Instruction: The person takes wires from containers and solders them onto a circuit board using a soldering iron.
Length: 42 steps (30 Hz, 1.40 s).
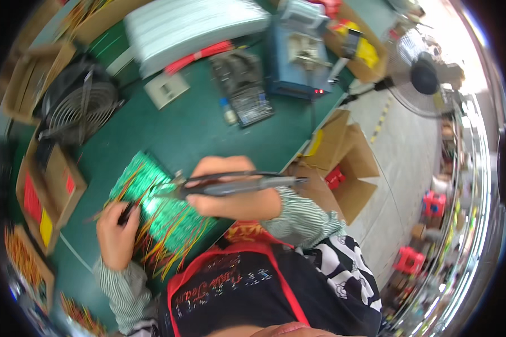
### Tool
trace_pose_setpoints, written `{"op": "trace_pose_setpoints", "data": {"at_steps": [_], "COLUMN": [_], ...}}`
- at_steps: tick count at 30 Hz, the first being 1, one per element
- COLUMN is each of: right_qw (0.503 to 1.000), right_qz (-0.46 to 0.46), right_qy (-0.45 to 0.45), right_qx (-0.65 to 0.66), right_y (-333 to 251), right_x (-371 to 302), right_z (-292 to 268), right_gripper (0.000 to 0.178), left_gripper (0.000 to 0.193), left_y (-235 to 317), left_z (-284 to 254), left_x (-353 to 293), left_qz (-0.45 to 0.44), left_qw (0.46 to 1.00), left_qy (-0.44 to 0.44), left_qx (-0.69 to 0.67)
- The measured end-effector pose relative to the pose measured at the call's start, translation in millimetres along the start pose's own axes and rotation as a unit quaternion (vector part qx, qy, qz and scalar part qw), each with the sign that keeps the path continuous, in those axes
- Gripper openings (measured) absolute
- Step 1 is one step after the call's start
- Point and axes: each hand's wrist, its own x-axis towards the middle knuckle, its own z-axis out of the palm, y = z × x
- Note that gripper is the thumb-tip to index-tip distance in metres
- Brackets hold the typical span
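Note:
My right hand (225,188) is wrapped around a soldering iron (230,187) with a grey handle and a black cable along it. The iron's front end points left over a green circuit board panel (168,216), where a bright patch shines. Red, yellow and orange wires (166,247) spread across the panel and past its near edge. At the panel's left edge my left hand (117,233) is closed around a small black piece (127,213), whose kind I cannot make out. Motion blur hides the exact spot of the tip.
A blue station box (298,62) with red lights stands at the back right. Behind the panel lie a dark tool stand (239,78) and a small beige box (167,90). A black fan (81,106) and cardboard trays (53,185) line the left. An open carton (343,163) sits right.

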Motion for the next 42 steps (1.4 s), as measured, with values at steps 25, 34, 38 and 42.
{"op": "trace_pose_setpoints", "data": {"at_steps": [25, 34, 38, 42], "right_qw": [0.996, 0.995, 0.996, 0.996], "right_qz": [0.061, 0.071, 0.068, 0.049], "right_qy": [0.060, 0.058, 0.050, 0.043], "right_qx": [-0.036, -0.039, -0.036, -0.062], "right_y": [1.3, 3.9, 5.5, 7.1], "right_x": [-8.4, -2.0, 0.0, 1.0], "right_z": [-1.8, 3.3, 4.9, 3.9], "right_gripper": [0.017, 0.016, 0.016, 0.016], "left_gripper": [0.020, 0.019, 0.017, 0.017], "left_y": [11.7, 8.5, 11.3, 11.1], "left_z": [4.5, 8.6, 8.4, 8.4], "left_x": [11.5, 14.4, 14.8, 16.3], "left_qz": [0.013, 0.029, 0.014, 0.012], "left_qw": [1.000, 0.999, 1.000, 1.000], "left_qy": [-0.002, -0.012, -0.008, -0.015], "left_qx": [-0.002, -0.009, -0.006, -0.003]}}
